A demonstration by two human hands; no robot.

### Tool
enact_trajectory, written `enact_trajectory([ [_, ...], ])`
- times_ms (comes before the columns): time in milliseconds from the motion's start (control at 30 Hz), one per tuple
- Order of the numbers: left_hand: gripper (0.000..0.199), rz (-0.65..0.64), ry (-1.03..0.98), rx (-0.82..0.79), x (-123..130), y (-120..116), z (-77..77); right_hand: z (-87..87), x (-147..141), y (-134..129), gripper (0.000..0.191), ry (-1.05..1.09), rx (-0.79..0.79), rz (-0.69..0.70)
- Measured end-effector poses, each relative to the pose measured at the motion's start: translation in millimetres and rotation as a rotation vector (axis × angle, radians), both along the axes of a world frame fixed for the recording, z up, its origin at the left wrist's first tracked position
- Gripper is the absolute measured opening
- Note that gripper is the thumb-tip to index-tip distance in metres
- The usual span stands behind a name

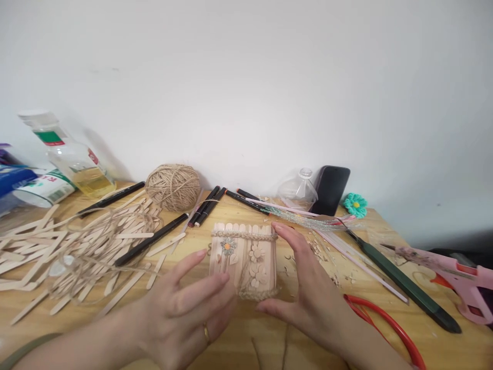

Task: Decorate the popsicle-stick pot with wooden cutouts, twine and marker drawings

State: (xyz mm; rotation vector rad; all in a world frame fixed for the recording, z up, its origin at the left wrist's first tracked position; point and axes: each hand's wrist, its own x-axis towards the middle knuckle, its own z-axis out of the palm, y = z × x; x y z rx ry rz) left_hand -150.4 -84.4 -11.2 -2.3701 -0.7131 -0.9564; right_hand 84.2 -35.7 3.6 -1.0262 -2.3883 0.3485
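Note:
A small box of pale craft sticks [239,257] stands at the front middle of the table, with braided twine along its top and bottom. Its near faces carry a grey-petalled flower with an orange centre and wooden petal flowers. My right hand [311,290] curves round the box's right side, index fingertip at the top corner and thumb by the bottom braid; its other fingers are mostly hidden. To the front left, my left hand [188,313] has its fingers apart, overlapping the box's lower left in view. Whether those fingertips touch it I cannot tell.
Loose craft sticks [127,236] and black markers [152,239] cover the left, near a twine ball [173,186] and glass bottle [82,164]. At the right are a phone [331,190], dark green tool [404,282], pink glue gun [458,280] and red handles [393,318].

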Motion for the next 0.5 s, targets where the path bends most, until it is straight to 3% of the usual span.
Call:
enact_trajectory([
  [100,0.026,-0.007,-0.011,0.010,1.8,-1.2,-3.1,2.5,5.0,-0.4,0.102,-0.002,-0.011,0.028],
  [200,0.025,-0.024,-0.036,0.020,4.7,-2.8,-5.2,6.6,17.9,-1.3,0.087,0.060,-0.034,-0.026],
  [333,0.025,-0.041,-0.066,0.054,7.3,-3.6,-8.6,15.5,42.4,-7.4,0.055,0.269,-0.044,-0.213],
  [500,0.022,0.028,-0.071,0.060,7.9,-2.6,-15.4,17.8,94.3,-23.0,0.043,0.540,-0.037,-0.513],
])
